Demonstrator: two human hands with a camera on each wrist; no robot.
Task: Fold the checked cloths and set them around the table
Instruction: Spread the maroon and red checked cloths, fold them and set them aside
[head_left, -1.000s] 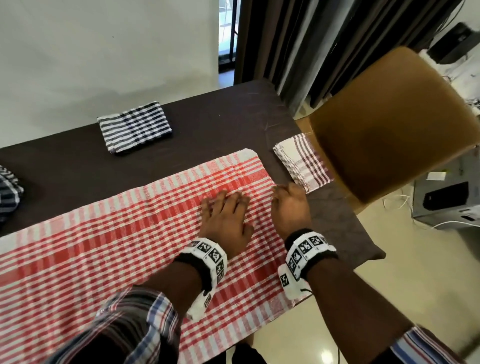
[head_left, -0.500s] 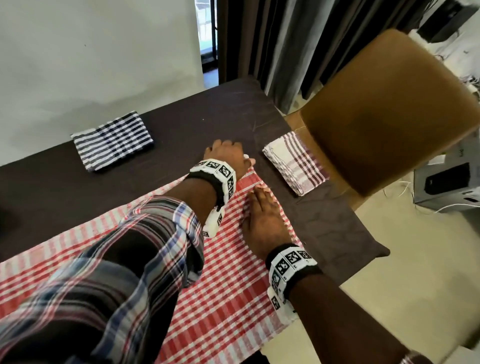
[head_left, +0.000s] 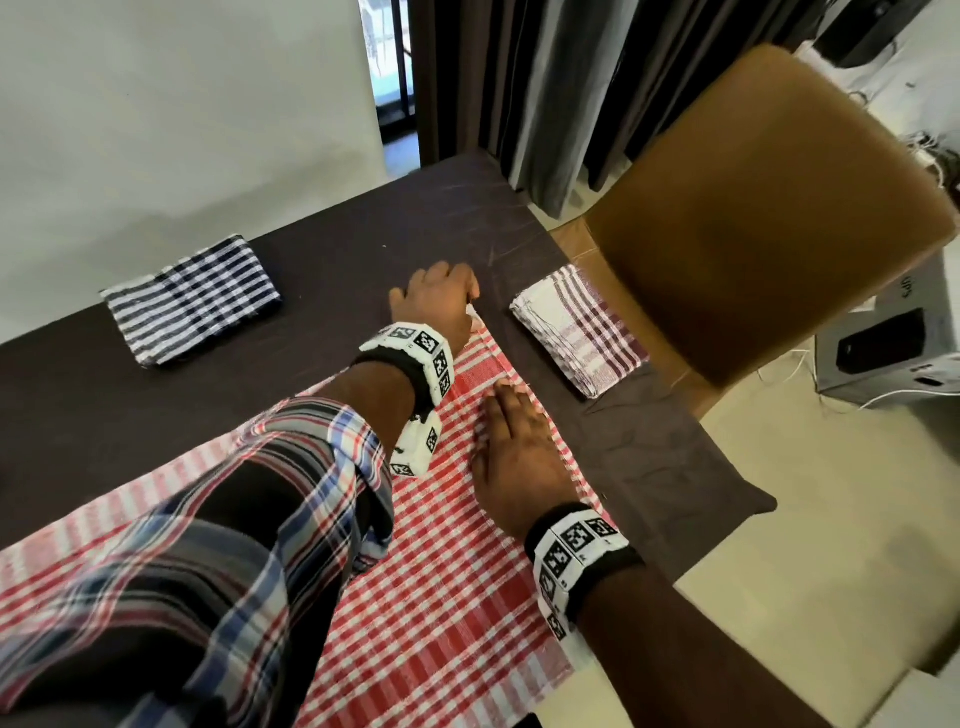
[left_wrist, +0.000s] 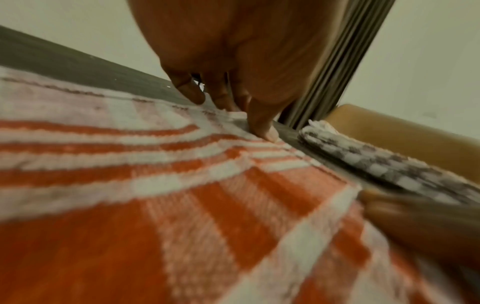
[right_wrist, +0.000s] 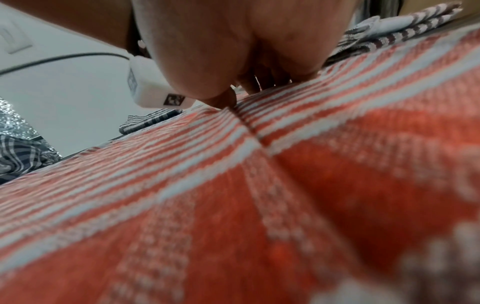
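Left hand (head_left: 439, 301): I am reaching it out to the far corner of the red cloth (head_left: 457, 587), fingers curled down over that corner. In the left wrist view my fingertips (left_wrist: 262, 129) are pressing into the white hem there; whether they are pinching it or only pressing, I cannot tell.
Right hand (head_left: 519, 447): I am laying it flat on the red cloth, fingers straight and close together, pointing along the cloth's right edge. It is gripping nothing, only pressing down.
Hands to each other: the left is lying farther away, the right nearer me; they are not touching.
Red cloth: it is lying spread on the table (head_left: 332, 244), running from the far corner under my left hand back past my sleeve (head_left: 208, 545). A shallow crease is running away from my right hand in the right wrist view.
Maroon cloth (head_left: 576, 327): it is sitting folded on the table just beside the red cloth's far corner, apart from it, next to the chair (head_left: 769, 208).
Black cloth (head_left: 195, 299): it is sitting folded on the table's far side, well apart from my left hand.
Chair: its brown back is standing at the table's right end, with the curtain (head_left: 545, 88) hanging behind.
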